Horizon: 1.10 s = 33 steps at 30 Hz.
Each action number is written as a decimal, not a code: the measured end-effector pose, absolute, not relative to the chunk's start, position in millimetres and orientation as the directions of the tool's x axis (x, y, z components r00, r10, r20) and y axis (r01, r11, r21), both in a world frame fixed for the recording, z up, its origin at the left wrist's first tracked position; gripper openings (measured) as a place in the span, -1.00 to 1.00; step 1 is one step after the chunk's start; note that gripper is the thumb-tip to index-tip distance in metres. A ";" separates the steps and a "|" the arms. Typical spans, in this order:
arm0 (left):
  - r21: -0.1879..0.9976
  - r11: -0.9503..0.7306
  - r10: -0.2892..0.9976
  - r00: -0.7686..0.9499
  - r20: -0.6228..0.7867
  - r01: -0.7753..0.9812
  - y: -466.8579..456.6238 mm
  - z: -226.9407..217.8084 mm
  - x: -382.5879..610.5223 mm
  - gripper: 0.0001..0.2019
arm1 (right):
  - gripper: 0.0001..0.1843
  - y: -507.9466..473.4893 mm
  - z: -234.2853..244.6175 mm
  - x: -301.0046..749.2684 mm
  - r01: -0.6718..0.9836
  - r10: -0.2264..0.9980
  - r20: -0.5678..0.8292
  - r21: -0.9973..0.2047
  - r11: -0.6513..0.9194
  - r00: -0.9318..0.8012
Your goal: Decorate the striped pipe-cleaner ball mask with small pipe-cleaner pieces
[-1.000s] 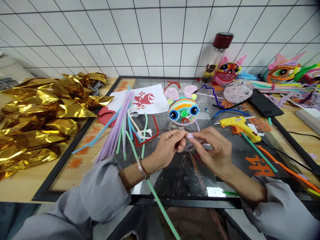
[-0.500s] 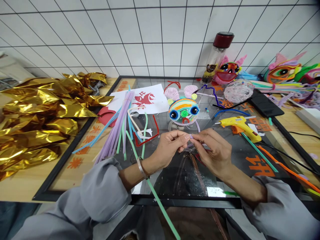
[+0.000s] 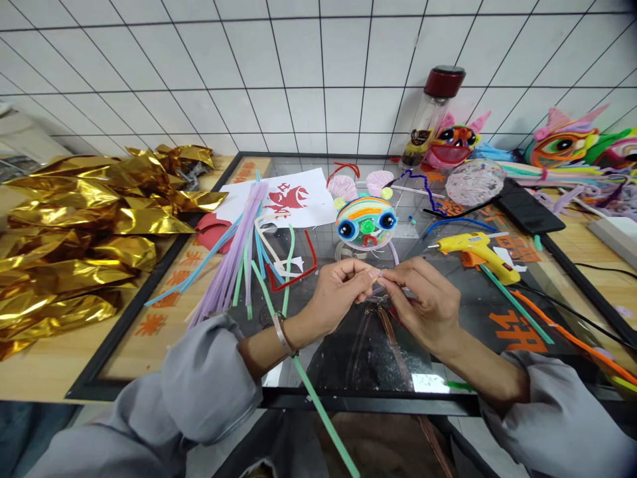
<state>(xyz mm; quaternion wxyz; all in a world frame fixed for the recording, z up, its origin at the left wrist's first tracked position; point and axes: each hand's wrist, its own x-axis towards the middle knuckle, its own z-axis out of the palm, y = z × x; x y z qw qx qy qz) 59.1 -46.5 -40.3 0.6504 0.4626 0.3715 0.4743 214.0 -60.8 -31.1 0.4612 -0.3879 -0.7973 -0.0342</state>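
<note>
My left hand (image 3: 334,299) and my right hand (image 3: 423,299) meet over the glass board (image 3: 348,358), fingertips pinched together on a small lilac pipe-cleaner coil (image 3: 379,273). Most of the coil is hidden by the fingers. Just beyond the hands sits a striped ball figure (image 3: 366,222) with blue eyes and a green nose. A yellow glue gun (image 3: 472,251) lies to the right of the hands. Loose pipe cleaners (image 3: 239,255) in lilac, blue and green lie to the left.
Crumpled gold foil (image 3: 84,226) covers the left of the table. A white sheet with a red cutout (image 3: 286,199) lies behind the pipe cleaners. A red-capped bottle (image 3: 430,113) and colourful fish-like figures (image 3: 567,143) stand at the back right. A long green stick (image 3: 323,411) overhangs the near edge.
The lilac coil, plainly visible between my fingertips a second ago, is now mostly covered as both hands close tighter on it. The hands have barely shifted.
</note>
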 end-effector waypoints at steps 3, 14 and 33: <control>0.974 0.093 0.965 0.258 -0.038 -0.207 -45.5 -41.2 58.2 -0.75 | -0.90 -60.3 -32.1 213.7 0.649 0.582 0.766 -0.299 0.699 -0.274; 0.996 0.024 0.971 0.239 -0.002 -0.088 -43.7 -43.8 55.4 -0.80 | -0.95 -60.4 -32.8 214.3 0.662 0.619 0.739 -0.325 0.675 -0.267; 0.998 0.002 0.965 0.263 0.015 -0.064 -45.3 -41.9 54.4 -0.74 | -0.93 -60.8 -31.8 214.8 0.645 0.685 0.683 -0.408 0.647 -0.255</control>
